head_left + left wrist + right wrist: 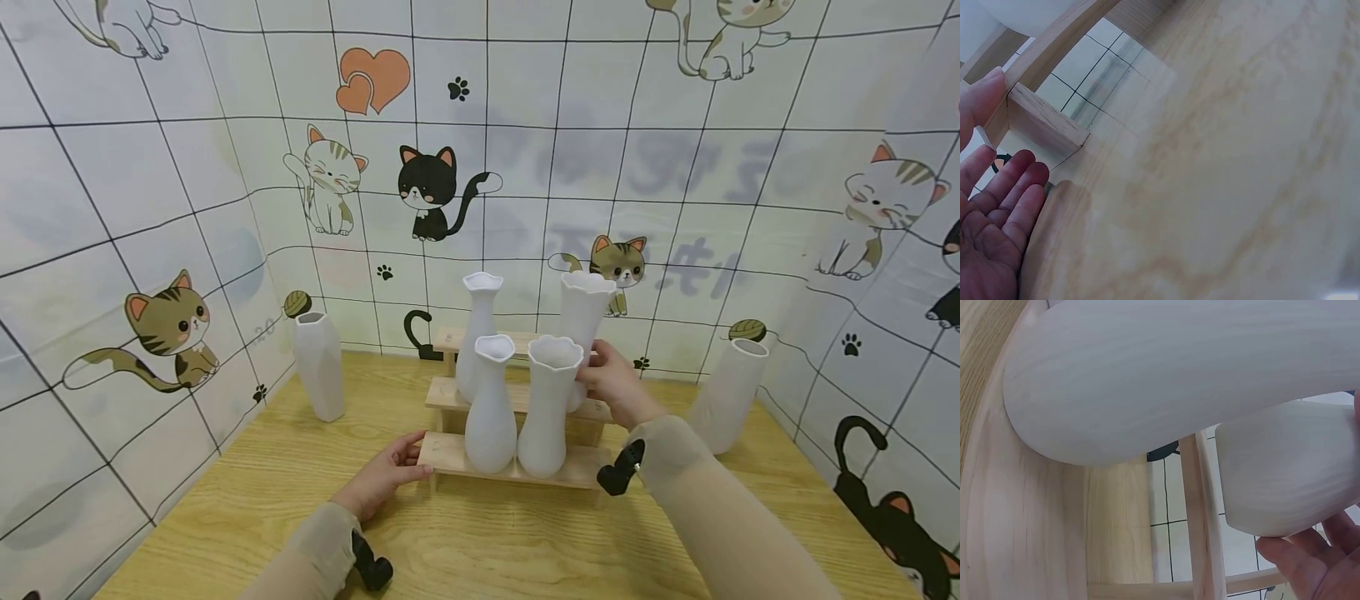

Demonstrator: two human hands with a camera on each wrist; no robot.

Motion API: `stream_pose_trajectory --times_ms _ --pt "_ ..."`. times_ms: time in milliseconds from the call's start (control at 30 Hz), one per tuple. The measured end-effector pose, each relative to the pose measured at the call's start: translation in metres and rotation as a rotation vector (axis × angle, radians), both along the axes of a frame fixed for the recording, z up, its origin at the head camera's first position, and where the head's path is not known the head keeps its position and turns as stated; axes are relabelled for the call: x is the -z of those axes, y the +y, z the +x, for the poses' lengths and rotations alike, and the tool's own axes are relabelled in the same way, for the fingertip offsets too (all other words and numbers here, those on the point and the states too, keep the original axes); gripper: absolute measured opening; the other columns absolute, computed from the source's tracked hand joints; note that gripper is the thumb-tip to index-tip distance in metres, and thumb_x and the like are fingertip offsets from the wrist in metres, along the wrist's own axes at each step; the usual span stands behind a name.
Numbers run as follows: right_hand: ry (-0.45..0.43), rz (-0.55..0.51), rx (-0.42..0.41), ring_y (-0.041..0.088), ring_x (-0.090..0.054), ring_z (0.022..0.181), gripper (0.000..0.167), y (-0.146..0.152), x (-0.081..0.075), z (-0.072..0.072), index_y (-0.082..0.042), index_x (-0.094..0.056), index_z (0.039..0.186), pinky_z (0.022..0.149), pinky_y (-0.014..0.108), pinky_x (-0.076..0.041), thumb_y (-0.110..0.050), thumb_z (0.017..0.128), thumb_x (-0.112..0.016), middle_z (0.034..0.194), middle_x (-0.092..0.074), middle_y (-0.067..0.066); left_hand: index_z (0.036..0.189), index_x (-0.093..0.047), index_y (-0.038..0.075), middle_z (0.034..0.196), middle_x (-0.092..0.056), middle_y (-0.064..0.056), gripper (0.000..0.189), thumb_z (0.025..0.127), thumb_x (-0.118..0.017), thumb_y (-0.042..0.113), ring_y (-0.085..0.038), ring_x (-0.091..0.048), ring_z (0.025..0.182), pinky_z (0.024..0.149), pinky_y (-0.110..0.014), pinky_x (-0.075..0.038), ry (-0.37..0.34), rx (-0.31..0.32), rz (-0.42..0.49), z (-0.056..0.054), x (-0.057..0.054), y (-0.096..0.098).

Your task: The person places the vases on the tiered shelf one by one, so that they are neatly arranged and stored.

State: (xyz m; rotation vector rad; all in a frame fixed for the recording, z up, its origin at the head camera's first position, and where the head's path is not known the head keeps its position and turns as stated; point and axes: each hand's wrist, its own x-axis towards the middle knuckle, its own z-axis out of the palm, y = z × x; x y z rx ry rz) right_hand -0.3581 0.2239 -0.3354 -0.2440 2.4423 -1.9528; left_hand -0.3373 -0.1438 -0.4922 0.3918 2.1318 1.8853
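A three-step wooden stand (442,450) on the table bears white vases with wavy rims. My left hand (382,475) pinches the left end of its lowest step, the thumb on the front edge in the left wrist view. My right hand (611,382) grips the lower part of a white vase (585,308) at the stand's right. In the right wrist view a small gap shows between this vase's base and the step edge. Two vases, one at left (491,425) and one at right (547,417), stand upright on the lowest step. Behind them rises a slimmer vase (476,350).
One faceted white vase (318,367) stands on the table (285,492) at the left. Another white vase (727,400) is at the right, beside my right forearm. Cloth walls with grid lines and printed cats enclose the table's back and sides.
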Motion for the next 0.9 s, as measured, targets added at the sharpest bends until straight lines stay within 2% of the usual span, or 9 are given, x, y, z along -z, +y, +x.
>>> stream_pose_trajectory --times_ms 167,400,733,900 --pt "0.006 -0.017 -0.02 0.033 -0.049 0.114 0.061 -0.002 0.001 -0.001 -0.001 -0.027 0.146 0.097 0.053 -0.041 -0.008 0.094 -0.058 0.136 -0.042 0.026 0.151 -0.027 0.007 0.13 -0.049 -0.015 0.077 0.089 -0.07 0.022 -0.024 -0.051 0.114 0.1 -0.042 -0.04 -0.007 -0.003 -0.002 0.0 -0.001 0.0" --pt "-0.013 -0.019 -0.012 0.037 -0.045 0.118 0.059 -0.007 0.001 -0.004 0.0 -0.027 0.145 0.099 0.056 -0.039 -0.004 0.093 -0.055 0.137 -0.04 0.026 0.151 -0.027 0.006 0.129 -0.049 -0.015 0.077 0.089 -0.07 0.022 -0.024 -0.051 0.114 0.099 -0.041 -0.041 -0.002 0.001 0.0 -0.001 0.001 0.0" --pt "-0.004 -0.017 0.002 0.028 -0.051 0.108 0.057 -0.012 0.005 -0.008 0.001 -0.03 0.143 0.092 0.05 -0.044 -0.003 0.092 -0.055 0.132 -0.046 0.024 0.15 -0.027 0.005 0.128 -0.05 -0.015 0.078 0.089 -0.071 0.022 -0.024 -0.051 0.113 0.099 -0.041 -0.041 0.003 0.004 0.001 -0.001 0.002 -0.001" --pt "-0.012 -0.012 0.007 0.03 -0.05 0.11 0.057 -0.014 0.005 -0.009 0.0 -0.03 0.144 0.094 0.051 -0.043 -0.004 0.093 -0.055 0.134 -0.046 0.023 0.15 -0.027 0.005 0.128 -0.05 -0.015 0.078 0.089 -0.071 0.022 -0.024 -0.051 0.113 0.099 -0.041 -0.04 0.003 0.003 0.001 -0.001 0.001 0.0"
